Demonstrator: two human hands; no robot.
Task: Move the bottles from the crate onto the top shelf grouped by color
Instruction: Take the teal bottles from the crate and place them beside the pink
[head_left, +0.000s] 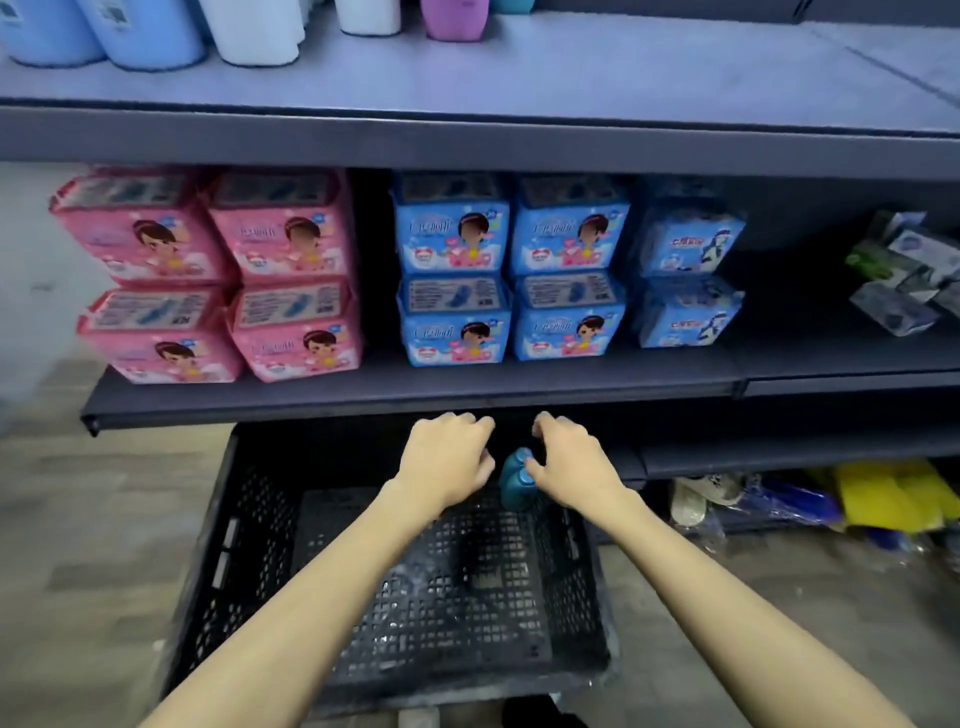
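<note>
Two teal bottles (514, 480) stand close together at the far end of the black plastic crate (260, 545) on the floor. My left hand (447, 460) hovers just left of them, fingers loosely curled, with a dark gap between thumb and bottles. My right hand (571, 462) is on their right, its thumb against the nearer bottle's top; its fingers curl above, and a grip is not plain. On the top shelf (571, 73) stand light blue bottles (140, 36), white bottles (260, 31), a purple bottle (454, 21) and a teal one (514, 5), all cut off by the frame.
The middle shelf (415, 389) juts out above the crate's far end, just over my hands. It carries pink packs (218, 270), blue packs (519, 270) and grey-green packs (909, 270). Bagged yellow and blue goods (857, 499) lie low on the right.
</note>
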